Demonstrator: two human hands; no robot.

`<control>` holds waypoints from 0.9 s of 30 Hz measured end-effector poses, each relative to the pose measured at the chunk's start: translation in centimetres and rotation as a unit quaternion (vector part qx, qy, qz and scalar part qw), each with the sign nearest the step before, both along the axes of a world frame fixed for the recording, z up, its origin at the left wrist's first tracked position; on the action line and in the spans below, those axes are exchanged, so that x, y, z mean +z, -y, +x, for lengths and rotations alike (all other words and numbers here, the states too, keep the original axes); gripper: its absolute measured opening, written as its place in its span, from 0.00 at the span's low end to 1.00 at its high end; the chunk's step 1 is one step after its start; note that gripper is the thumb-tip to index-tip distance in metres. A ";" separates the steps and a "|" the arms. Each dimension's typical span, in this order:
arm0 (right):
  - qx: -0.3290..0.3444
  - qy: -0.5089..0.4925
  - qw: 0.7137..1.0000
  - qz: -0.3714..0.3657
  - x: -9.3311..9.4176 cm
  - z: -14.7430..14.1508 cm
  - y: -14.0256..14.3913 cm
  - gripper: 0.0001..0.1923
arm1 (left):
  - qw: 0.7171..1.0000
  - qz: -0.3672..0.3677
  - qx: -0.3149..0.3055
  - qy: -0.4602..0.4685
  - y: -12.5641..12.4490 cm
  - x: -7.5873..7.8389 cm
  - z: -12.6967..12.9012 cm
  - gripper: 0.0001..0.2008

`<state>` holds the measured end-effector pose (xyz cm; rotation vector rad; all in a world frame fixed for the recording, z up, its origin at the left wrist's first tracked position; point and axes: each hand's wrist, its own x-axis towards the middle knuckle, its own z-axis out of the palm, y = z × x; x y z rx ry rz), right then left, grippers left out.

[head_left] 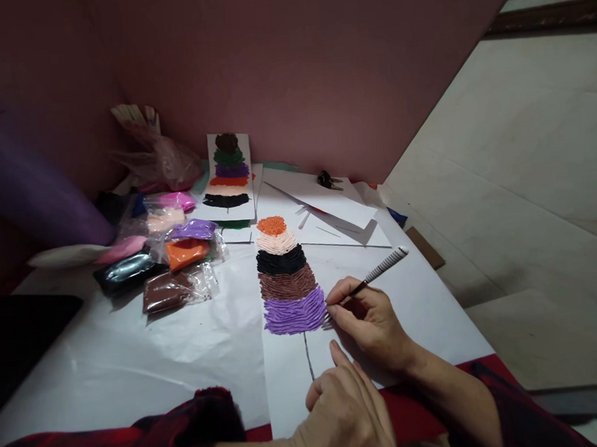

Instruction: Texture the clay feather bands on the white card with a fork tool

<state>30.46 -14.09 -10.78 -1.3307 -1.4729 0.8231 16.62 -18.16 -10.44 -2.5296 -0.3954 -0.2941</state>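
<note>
1. My right hand (366, 320) sits at lower centre of the frame, fingers pinched closed around a thin tool (376, 276) with a white patterned grip; its tip touches the right edge of the purple clay band (294, 312).
2. My left hand (345, 408) rests at the bottom centre, loosely curled and holding nothing, its fingertips pressing down on the white sheet (287, 384) just below the clay, beside a thin drawn line (308, 356).
3. The purple band is the lowest layer of a clay stack (286, 274) at the middle of the frame; above it lie brown, black, pale peach and orange layers, all ridged.
4. To the left of centre lie packets of clay (173, 257): brown, orange, purple, black, pink and peach, in clear wrappers.
5. Up at centre stands a finished card (230, 177) with similar coloured layers, leaning toward the pink wall (320, 62).
6. Loose white papers (328, 208) overlap at upper centre right, with a small dark object (326, 179) on them.
7. My dark red sleeves (189, 429) fill the bottom edge.
</note>
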 end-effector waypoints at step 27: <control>-0.052 0.071 0.996 0.021 -0.6 0.9 -0.7 0.03 | 0.999 0.030 0.011 -0.005 -0.2 0.5 -0.3 0.15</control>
